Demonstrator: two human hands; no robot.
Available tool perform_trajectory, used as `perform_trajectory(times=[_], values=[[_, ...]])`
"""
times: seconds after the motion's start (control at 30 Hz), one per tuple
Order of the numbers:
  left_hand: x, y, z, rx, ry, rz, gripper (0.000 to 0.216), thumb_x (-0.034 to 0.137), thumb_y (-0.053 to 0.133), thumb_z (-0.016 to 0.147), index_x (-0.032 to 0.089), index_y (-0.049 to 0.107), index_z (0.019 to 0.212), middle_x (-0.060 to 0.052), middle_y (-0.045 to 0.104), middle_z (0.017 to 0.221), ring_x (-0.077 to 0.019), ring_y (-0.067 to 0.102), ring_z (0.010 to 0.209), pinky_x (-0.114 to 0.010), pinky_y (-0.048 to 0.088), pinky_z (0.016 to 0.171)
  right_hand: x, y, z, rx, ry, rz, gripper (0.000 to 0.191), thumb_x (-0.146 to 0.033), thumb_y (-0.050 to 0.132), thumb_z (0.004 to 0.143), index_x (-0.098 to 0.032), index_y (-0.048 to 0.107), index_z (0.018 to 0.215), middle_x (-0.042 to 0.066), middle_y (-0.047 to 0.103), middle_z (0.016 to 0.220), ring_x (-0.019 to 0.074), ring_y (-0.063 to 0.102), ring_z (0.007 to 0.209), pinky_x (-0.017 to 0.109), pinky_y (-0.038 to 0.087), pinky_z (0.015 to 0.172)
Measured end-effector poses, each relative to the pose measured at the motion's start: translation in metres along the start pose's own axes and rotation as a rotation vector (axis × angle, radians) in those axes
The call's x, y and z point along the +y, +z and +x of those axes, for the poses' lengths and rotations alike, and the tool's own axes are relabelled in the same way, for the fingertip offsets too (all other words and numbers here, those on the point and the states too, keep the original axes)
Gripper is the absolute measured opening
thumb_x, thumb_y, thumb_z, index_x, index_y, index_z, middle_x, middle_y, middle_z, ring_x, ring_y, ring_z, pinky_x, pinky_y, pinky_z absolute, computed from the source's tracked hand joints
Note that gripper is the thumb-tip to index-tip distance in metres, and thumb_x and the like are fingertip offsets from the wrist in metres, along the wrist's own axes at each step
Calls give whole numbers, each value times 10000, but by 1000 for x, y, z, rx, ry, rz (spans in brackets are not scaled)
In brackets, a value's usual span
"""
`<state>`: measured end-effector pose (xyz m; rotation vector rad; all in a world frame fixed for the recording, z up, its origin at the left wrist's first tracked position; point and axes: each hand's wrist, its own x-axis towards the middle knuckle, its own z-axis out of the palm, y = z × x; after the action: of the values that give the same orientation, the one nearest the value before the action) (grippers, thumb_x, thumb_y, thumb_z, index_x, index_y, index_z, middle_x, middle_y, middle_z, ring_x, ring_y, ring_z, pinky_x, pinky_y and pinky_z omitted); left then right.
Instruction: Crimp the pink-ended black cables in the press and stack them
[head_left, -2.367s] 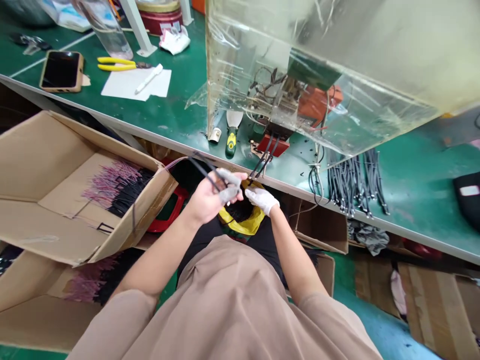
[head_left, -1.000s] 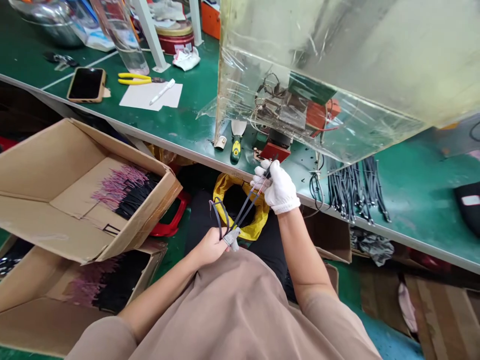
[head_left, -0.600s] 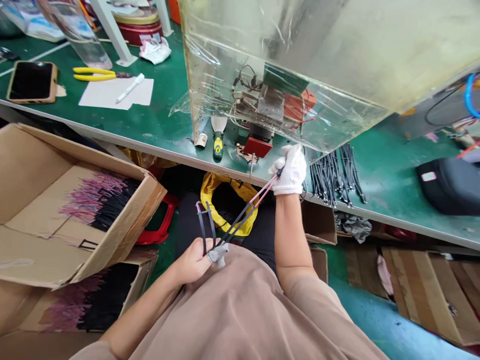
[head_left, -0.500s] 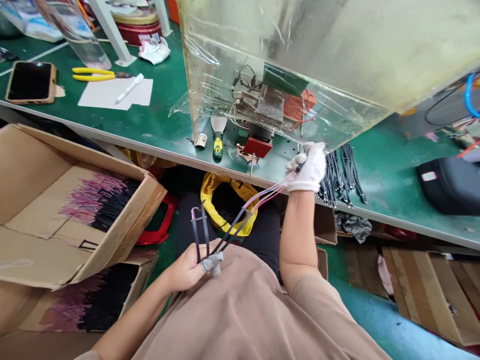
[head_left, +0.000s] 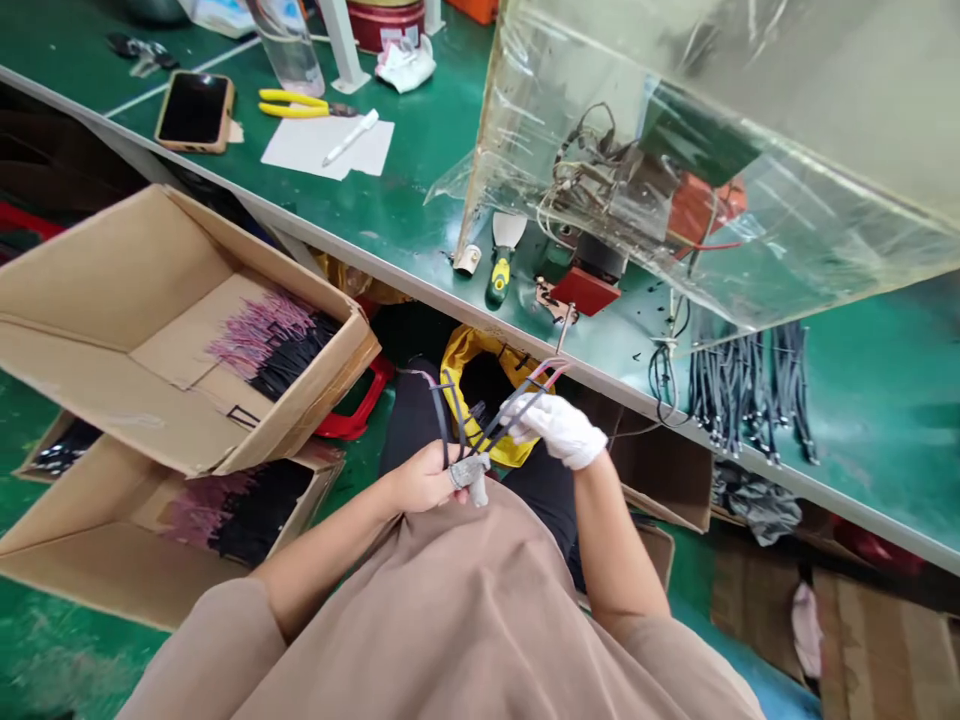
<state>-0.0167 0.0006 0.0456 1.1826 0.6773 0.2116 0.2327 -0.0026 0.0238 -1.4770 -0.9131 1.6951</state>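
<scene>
My left hand (head_left: 429,482), bare but for a grey wrap (head_left: 469,472) around a digit, is closed on several thin black cables (head_left: 439,418) in front of my body. They fan upward from the fist, and pink wires (head_left: 551,372) show at the ends of those on the right. My right hand (head_left: 562,430), in a white glove, has its fingers closed around the right-hand cables, above the left hand. Beneath the cables hangs a yellow-rimmed bag (head_left: 457,355), open and dark inside.
Black cables (head_left: 742,395) lie in a row on the green bench (head_left: 877,400). A clear plastic shield (head_left: 637,110) overhangs a red-plated fixture (head_left: 586,291). Beside it lies a scraper (head_left: 501,270). Cardboard boxes (head_left: 97,260) of pink-ended cables stand at left.
My right hand has moved from the bench edge down and left onto the cables near my left hand. The view has shifted, so bench things appear further right.
</scene>
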Motion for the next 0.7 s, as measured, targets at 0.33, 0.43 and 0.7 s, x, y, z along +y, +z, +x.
perform_trajectory(times=[0.33,0.43,0.7], values=[[-17,10,8,-8,-268,94,439,545,570,814,198,490,558,17,491,471,-98,354,447,-234,270,455,15,54,30,-63,211,449,402,-531,723,828,-142,731,930,100,764,821,175,720,689,276,605,611],[-17,8,7,-26,-286,135,446,517,562,827,203,458,528,24,468,450,-98,345,437,-239,272,454,10,54,27,-101,180,416,428,-532,825,703,-150,751,883,80,754,784,163,690,633,264,590,585],[-14,5,5,-99,-348,132,313,354,549,787,207,447,530,27,464,455,-100,336,422,-252,263,467,4,60,21,-204,147,369,341,-478,820,685,-192,748,856,65,747,799,127,618,547,234,513,511]])
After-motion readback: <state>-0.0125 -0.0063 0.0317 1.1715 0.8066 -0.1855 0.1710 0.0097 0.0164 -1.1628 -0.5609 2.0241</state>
